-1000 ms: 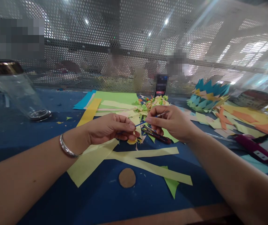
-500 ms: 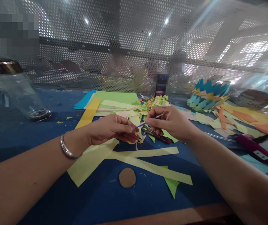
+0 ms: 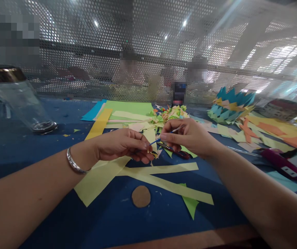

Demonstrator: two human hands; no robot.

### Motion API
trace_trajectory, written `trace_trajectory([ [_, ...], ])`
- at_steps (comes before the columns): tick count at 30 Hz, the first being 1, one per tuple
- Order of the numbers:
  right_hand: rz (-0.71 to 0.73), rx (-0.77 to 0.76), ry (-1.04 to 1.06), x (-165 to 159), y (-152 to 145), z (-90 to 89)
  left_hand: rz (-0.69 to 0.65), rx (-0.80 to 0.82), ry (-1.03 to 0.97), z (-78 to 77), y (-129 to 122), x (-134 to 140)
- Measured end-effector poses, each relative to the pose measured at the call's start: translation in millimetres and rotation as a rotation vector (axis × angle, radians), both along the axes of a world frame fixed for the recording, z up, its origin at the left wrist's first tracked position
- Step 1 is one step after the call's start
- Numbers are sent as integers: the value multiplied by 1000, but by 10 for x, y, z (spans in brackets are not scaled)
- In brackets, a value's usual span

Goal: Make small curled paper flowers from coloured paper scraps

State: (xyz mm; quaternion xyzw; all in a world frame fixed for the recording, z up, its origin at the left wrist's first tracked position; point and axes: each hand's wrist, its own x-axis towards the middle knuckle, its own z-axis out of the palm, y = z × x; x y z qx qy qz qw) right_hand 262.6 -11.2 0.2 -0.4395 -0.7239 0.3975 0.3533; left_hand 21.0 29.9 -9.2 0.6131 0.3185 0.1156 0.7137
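Note:
My right hand (image 3: 183, 135) is closed around a thin blue paintbrush (image 3: 155, 141), slanted so its blue end points down to the left. The metal-coloured end shows above the fingers. My left hand (image 3: 130, 143), with a silver bangle on its wrist, is pinched at the blue end. A small bit of pale yellow paper (image 3: 149, 149) shows at its fingertips, mostly hidden. Beneath my right hand lies a dark red-handled tool, a cutter or scissors (image 3: 184, 154). Pale yellow paper strips (image 3: 174, 168) and a round brown cardboard disc (image 3: 141, 196) lie nearer on the blue table.
A glass jar (image 3: 26, 103) stands at left. Green sheets (image 3: 130, 106) and a pile of paper scraps (image 3: 175, 114) lie behind my hands. At right are a blue-and-yellow paper crown-like piece (image 3: 231, 103), orange paper (image 3: 270, 128) and a purple power strip (image 3: 280, 164). A perforated screen (image 3: 93, 52) rises behind.
My left hand has turned slightly and its fingers have shifted a little along the blue end. My right hand has barely moved and still grips the paintbrush.

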Motion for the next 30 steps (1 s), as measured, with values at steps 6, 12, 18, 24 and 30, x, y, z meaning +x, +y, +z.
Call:
trace_trajectory([
  [6, 12, -12, 18, -4, -4, -1, 11, 11, 11, 7, 5, -2],
  [12, -3, -12, -1, 19, 18, -9, 31, 51, 2, 12, -4, 12],
  [18, -14, -26, -23, 34, 29, -16, 35, 97, -21, -11, 7, -5],
  [24, -21, -27, -21, 36, 28, -12, 58, 126, -2, -8, 24, -3],
  [30, -10, -16, -24, 38, 26, -1, 66, 123, -16, -15, 30, -2],
])
